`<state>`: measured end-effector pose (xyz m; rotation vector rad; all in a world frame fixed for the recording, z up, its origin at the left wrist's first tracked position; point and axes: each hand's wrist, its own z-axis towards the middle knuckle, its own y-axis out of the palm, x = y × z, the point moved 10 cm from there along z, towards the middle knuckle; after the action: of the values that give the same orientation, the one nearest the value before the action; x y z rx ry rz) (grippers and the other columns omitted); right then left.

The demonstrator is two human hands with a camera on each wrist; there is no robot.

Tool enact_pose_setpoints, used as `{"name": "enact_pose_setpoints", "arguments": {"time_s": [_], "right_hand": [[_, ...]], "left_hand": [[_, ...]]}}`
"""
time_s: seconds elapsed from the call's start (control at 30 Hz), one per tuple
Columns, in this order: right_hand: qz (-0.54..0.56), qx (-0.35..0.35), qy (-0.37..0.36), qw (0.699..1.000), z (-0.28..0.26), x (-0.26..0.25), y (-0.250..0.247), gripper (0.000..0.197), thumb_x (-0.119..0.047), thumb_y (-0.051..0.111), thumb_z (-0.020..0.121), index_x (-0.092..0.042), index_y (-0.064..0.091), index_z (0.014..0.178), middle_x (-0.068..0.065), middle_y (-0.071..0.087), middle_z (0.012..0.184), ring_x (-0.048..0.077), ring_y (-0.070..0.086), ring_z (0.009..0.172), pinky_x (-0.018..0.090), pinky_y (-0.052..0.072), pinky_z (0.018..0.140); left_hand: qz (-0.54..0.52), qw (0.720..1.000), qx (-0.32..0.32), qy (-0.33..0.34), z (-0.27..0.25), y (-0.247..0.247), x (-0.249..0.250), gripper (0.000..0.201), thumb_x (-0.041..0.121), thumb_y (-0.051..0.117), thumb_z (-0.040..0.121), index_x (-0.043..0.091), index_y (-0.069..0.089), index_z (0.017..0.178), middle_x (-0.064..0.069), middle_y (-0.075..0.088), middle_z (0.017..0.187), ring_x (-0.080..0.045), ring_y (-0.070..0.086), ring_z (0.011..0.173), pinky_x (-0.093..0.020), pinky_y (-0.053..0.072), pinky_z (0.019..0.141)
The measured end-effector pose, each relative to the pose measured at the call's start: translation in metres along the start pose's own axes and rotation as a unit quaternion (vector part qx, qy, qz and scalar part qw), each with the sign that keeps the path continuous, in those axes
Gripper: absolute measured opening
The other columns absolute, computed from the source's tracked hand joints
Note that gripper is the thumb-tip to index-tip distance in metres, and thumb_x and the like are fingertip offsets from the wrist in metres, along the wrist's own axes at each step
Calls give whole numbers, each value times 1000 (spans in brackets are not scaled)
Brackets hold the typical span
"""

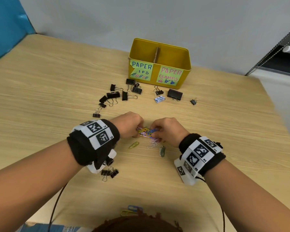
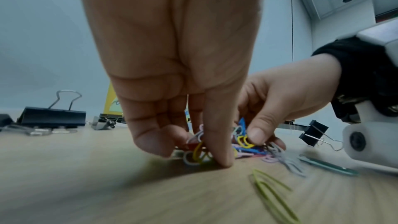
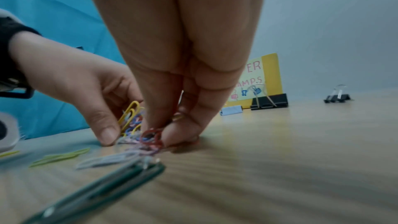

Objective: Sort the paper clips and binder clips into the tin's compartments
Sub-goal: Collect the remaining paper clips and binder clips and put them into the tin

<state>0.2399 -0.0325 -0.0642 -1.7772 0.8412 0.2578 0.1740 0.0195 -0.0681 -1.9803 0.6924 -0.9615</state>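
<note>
Both hands, left point(image 1: 130, 125) and right point(image 1: 168, 129), fingers curled, pinching paper clips point(image 1: 146, 132) bunched on table point(image 1: 40, 101) between them. Binder clips point(image 1: 113, 95) loose, near tin point(image 1: 159, 64), apart from hands.

The yellow tin point(image 1: 159, 64) carries two handwritten notes on its front: the green left note point(image 1: 141, 70) reads "PAPER" above a partly torn "IPS", and the pale right note point(image 1: 169, 75) reads "PAPER CLAMPS". Small characters on the wrist bands' marker tags are too tiny to read.
</note>
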Motion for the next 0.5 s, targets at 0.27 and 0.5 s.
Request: {"name": "enact_pose_setpoints", "arguments": {"time_s": [0.27,0.5], "right_hand": [[245,4,49,968,17,36,-22,18,5,64,81,-12,65,83,-2,61,62,1,53,36,14,48,42],[387,77,-33,918,43,-17,-105,20,11,57,82,-9,59,77,-7,66,46,-1,61,43,12,50,41]], "left_hand": [[-95,995,-11,-1,9,-25,-20,22,20,73,76,9,66,93,7,50,65,-10,47,61,-18,37,52],[-260,962,80,12,30,-103,-35,19,6,73,75,14,57,72,1,55,59,-14,51,52,-23,47,51]]}}
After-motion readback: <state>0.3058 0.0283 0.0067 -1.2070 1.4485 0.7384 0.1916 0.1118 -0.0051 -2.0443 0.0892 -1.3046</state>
